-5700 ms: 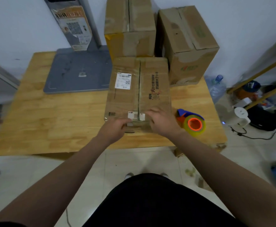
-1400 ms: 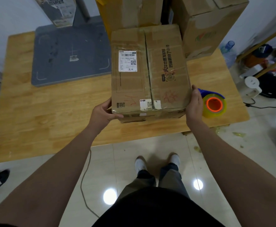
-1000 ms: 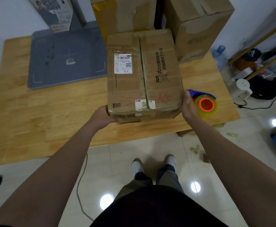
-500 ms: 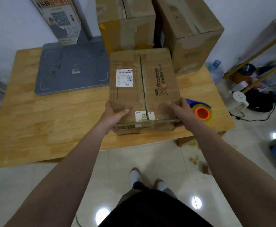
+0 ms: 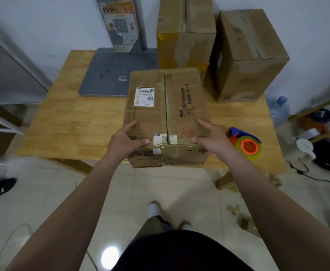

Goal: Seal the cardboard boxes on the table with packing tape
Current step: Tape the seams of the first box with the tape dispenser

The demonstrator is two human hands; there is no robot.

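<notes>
Box [image 5: 168, 106] seems stiff, perhaps heavy — your left hand [image 5: 125, 140] and right hand [image 5: 211, 139] lie spread-fingered on near corners; take its sides.

Left of the brown cardboard box with the white label [image 5: 166, 114], the light wooden counter [image 5: 78, 124] lies open up to the flat grey slab [image 5: 117, 73]. A tall brown cardboard box with a yellow side [image 5: 185, 36] and a broader brown cardboard box [image 5: 252, 55] wall off the far side. On the right, the yellow tape roll in its blue dispenser [image 5: 248, 146] leaves only a narrow gap beside the right hand [image 5: 213, 139].
</notes>
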